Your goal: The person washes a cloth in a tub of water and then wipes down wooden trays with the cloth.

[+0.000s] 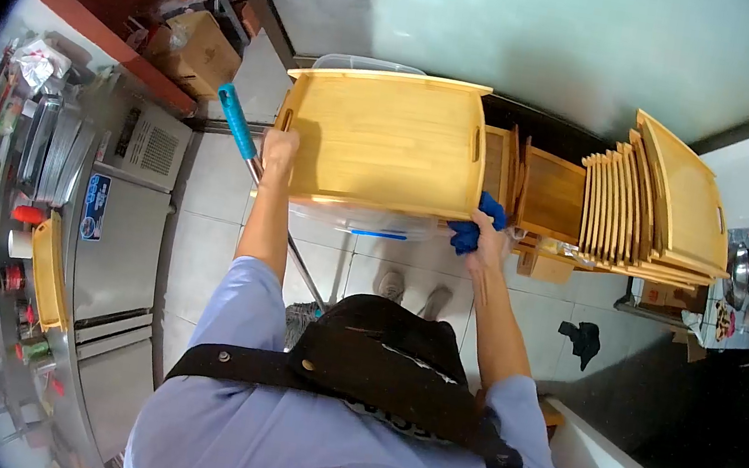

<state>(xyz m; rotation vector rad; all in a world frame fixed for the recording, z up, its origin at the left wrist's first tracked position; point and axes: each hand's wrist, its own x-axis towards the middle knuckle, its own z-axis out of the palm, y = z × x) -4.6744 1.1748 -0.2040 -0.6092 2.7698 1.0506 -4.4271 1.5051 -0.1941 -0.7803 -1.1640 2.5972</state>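
A light wooden serving tray (389, 139) with raised rims and cut-out handle slots lies in front of me, its inner face up. My left hand (279, 150) is closed on the tray's left edge, near the handle slot. At the tray's lower right corner, my right hand (488, 243) grips a bunched blue cloth (468, 238) that touches the rim. Part of a clear plastic bin (370, 66) shows behind and below the tray. A mop-like pole with a teal grip (236, 121) leans beside my left forearm and passes behind it.
Several wooden trays (684, 203) stand stacked on edge at the right, beside darker wooden trays (552, 195). Along the left run a steel refrigerator (119, 269) and a cluttered counter holding another yellow tray (49, 271). A black cloth (581, 342) lies on the tiled floor (526, 320).
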